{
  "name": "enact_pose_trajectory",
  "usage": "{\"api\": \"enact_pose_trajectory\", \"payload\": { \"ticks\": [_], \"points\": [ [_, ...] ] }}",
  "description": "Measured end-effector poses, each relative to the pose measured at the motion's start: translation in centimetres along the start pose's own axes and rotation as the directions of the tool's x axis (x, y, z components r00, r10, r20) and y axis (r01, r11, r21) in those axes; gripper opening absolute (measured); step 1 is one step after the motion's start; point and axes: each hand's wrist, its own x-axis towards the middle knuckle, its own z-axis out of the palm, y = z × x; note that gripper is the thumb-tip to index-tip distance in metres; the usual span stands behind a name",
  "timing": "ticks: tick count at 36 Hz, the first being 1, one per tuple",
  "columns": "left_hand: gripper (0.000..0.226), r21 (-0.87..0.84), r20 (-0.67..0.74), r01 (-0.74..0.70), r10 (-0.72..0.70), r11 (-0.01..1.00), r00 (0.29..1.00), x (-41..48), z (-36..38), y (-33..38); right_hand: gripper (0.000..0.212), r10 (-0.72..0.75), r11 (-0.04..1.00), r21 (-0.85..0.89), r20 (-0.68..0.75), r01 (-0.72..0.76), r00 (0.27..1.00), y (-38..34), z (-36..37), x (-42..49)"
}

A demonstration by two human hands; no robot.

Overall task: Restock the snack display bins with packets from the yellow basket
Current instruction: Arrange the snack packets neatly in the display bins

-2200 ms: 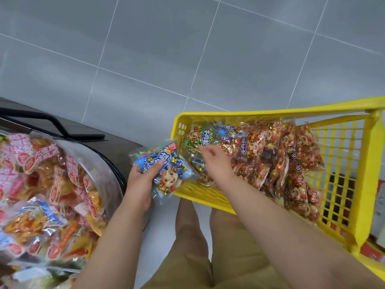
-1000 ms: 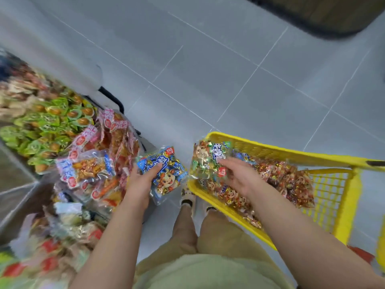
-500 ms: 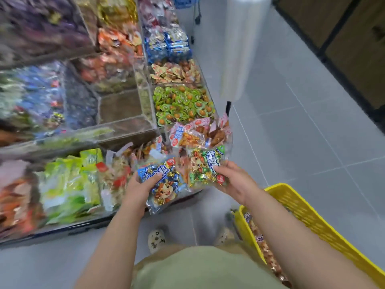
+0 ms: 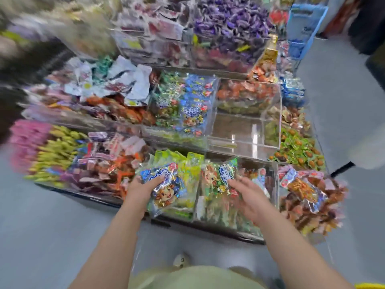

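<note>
Your left hand [image 4: 141, 186] grips the blue cartoon packet [image 4: 166, 184], fingers curled round its top edge. Your right hand [image 4: 248, 195] pinches the green packet [image 4: 216, 176], but that grip is blurred. Both packets hover over the front-row bins. The matching clear bin [image 4: 215, 94] lies one tier up, ahead and between your hands, left hand looks slightly nearer; yellow basket [image 4: 369, 286] is a sliver at bottom right.

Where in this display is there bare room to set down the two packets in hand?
Only the clear bin, between the blue packets and the green sweets, shows bare floor at its front; orange snacks fill its back. Every other bin is heaped.
</note>
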Motion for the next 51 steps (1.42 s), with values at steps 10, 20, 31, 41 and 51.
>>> {"api": "enact_pose_trajectory", "payload": {
  "ticks": [10,20,31,41,51],
  "points": [
    [0.134,-0.057,-0.035,-0.015,0.013,0.998,0.999,3.3,-6.2,3.9,0.043,-0.201,0.939,-0.284,0.013,0.196,0.980,-7.3,8.1,5.2],
    [0.141,0.033,-0.103,-0.030,0.033,0.999,0.994,5.2,-7.4,7.4,0.047,-0.445,0.620,-0.652,0.166,0.437,0.880,-16.0,15.8,12.2],
    [0.117,0.052,0.009,-0.077,0.077,0.996,0.997,9.0,-7.9,11.1,0.043,-0.401,0.131,-0.867,0.397,0.481,0.826,-18.1,23.3,19.7],
    [0.146,0.217,0.241,-0.167,0.113,0.962,0.964,15.0,-10.8,14.7,0.045,-0.438,-0.463,-0.848,0.473,0.259,0.765,-16.6,26.1,22.9],
    [0.102,0.245,0.460,-0.204,0.071,0.948,0.885,20.9,-12.0,18.1,0.098,-0.398,-0.557,-0.822,0.393,0.122,0.829,-10.6,24.5,22.3]
  ]
}}
